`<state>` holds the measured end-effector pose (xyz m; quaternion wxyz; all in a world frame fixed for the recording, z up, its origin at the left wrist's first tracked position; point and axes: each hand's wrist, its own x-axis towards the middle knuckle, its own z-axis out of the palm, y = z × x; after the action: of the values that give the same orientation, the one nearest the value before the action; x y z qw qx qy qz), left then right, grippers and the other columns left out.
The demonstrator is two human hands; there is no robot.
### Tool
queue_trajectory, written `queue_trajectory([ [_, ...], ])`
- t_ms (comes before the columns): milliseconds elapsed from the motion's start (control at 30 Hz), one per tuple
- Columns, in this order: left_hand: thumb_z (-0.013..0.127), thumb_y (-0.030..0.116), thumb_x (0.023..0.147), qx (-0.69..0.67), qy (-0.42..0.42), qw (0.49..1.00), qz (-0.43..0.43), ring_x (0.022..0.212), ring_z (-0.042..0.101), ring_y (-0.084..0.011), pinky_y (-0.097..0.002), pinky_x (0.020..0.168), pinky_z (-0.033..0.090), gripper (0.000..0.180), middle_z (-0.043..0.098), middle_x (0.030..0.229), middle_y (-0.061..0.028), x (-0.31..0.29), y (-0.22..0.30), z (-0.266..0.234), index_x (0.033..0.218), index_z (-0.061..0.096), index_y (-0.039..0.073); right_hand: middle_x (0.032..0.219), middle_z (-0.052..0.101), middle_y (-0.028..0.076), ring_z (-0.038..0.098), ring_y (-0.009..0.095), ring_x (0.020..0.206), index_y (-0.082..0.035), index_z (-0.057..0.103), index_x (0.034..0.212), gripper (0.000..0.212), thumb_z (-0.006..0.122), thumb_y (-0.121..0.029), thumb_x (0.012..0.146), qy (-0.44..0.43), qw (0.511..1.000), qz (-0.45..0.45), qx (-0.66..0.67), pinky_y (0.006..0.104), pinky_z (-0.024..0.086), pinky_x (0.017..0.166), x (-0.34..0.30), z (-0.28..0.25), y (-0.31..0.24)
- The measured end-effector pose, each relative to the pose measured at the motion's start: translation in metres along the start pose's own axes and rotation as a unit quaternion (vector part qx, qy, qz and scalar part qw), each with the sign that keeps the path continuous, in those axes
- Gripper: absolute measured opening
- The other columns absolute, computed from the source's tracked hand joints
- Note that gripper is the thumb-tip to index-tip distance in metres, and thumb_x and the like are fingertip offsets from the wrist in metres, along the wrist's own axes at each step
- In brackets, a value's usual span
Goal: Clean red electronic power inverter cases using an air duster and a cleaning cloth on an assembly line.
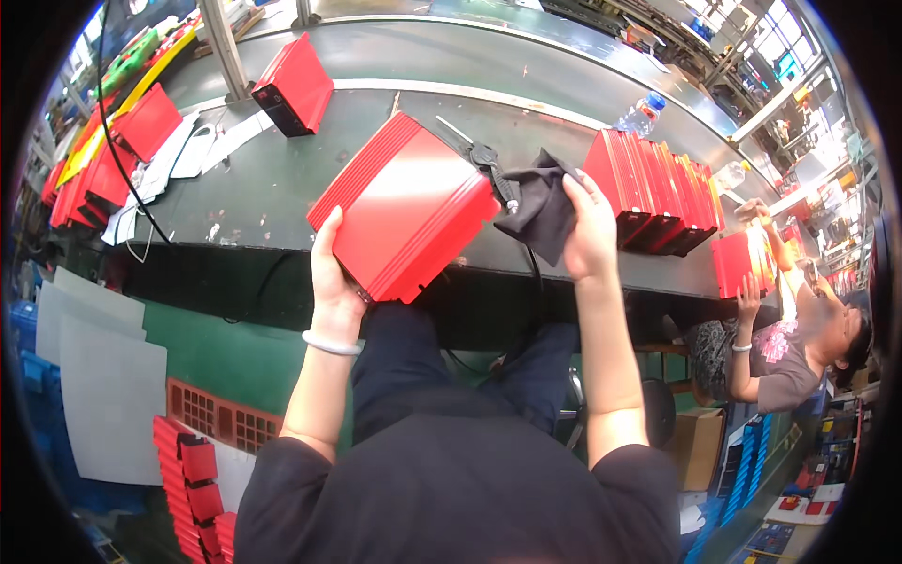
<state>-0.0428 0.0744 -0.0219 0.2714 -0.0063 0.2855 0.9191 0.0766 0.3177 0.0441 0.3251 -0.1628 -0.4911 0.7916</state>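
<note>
A glossy red metal casing (413, 202) with ribbed edges is tilted up over the bench's near edge. My left hand (334, 273) grips its lower left corner, thumb on the front face. In my right hand (592, 226) is a bunched black cloth (540, 202), held just right of the casing and apart from its face. Behind the cloth lies a black air blow gun (487, 162) with a thin metal nozzle, on the bench and untouched.
A row of red casings (648, 188) stands at right, a plastic bottle (642, 115) behind it. Another red casing (296, 86) stands at back left, near white papers (188, 155). At far right a co-worker (799, 348) handles a red casing (742, 263). More red parts (193, 489) are stacked lower left.
</note>
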Motion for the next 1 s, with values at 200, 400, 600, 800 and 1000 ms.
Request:
queue_trajectory([
  [200, 0.054, 0.035, 0.093, -0.027, -0.011, 0.999, 0.015, 0.110, 0.059, -0.0290, -0.0430, 0.093, 0.050, 0.051, 0.058, 0.123, -0.0166, -0.006, -0.004, 0.014, 0.128, 0.048, -0.001, 0.086, 0.064, 0.007, 0.061, 0.012, 0.077, 0.001, 0.061, 0.097, 0.013, 0.061, 0.001, 0.085, -0.068, 0.938, -0.162, -0.298, 0.0278, 0.049, 0.069, -0.026, 0.023, 0.039],
  [400, 0.061, 0.032, 0.091, -0.026, 0.041, 0.999, 0.014, 0.108, 0.059, -0.0248, -0.0400, 0.094, 0.049, 0.045, 0.061, 0.119, -0.0103, -0.002, -0.005, 0.024, 0.123, 0.054, 0.003, 0.084, 0.063, 0.015, 0.058, 0.032, 0.077, 0.000, 0.061, 0.093, 0.025, 0.061, 0.005, 0.069, -0.121, 0.697, -0.458, -0.538, 0.0391, 0.047, 0.071, -0.024, 0.019, 0.053],
  [600, 0.059, 0.038, 0.090, -0.033, 0.042, 0.999, -0.007, 0.105, 0.061, -0.0262, -0.0425, 0.091, 0.050, 0.048, 0.061, 0.119, -0.0114, 0.007, -0.003, 0.022, 0.123, 0.054, 0.003, 0.084, 0.065, -0.008, 0.055, 0.013, 0.080, -0.016, 0.063, 0.086, 0.016, 0.066, -0.012, 0.071, -0.190, 0.629, -0.508, -0.557, 0.0313, 0.034, 0.074, -0.083, 0.032, 0.081],
  [800, 0.056, 0.037, 0.092, -0.032, 0.006, 0.999, -0.034, 0.112, 0.058, -0.0325, -0.0477, 0.095, 0.049, 0.053, 0.056, 0.126, -0.0157, 0.000, 0.000, 0.026, 0.129, 0.049, 0.001, 0.083, 0.062, -0.010, 0.054, 0.012, 0.086, -0.021, 0.059, 0.080, 0.010, 0.060, -0.016, 0.071, -0.179, 0.561, -0.538, -0.603, 0.0343, 0.032, 0.076, -0.042, 0.020, 0.045],
  [1000, 0.053, 0.038, 0.093, -0.006, 0.010, 1.000, -0.025, 0.112, 0.058, -0.0308, -0.0466, 0.093, 0.051, 0.052, 0.056, 0.128, -0.0137, -0.003, -0.008, 0.029, 0.131, 0.047, 0.004, 0.091, 0.068, -0.002, 0.056, 0.021, 0.105, -0.014, 0.066, 0.090, 0.021, 0.065, -0.011, 0.069, -0.063, 0.583, -0.540, -0.604, 0.0397, 0.034, 0.089, 0.017, 0.008, 0.015],
])
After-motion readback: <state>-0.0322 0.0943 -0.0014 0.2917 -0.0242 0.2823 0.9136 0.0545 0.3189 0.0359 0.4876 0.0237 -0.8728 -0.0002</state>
